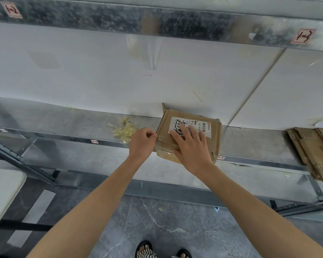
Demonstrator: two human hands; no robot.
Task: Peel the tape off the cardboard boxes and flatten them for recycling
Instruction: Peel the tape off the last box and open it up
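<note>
A small brown cardboard box [211, 138] with a white shipping label lies on a metal shelf [82, 125]. Clear tape [163, 139] runs across its top near the left edge. My left hand [143, 141] has its fingers curled and pinches the tape's end at the box's left edge. My right hand [191, 146] lies flat on the box top with fingers spread, pressing over the label. A flap stands up at the box's far left corner.
A crumpled wad of peeled yellowish tape [123, 130] lies on the shelf left of the box. Flattened cardboard [313, 153] is stacked at the right end. White wall panels rise behind. A pale table edge [2, 194] is at lower left.
</note>
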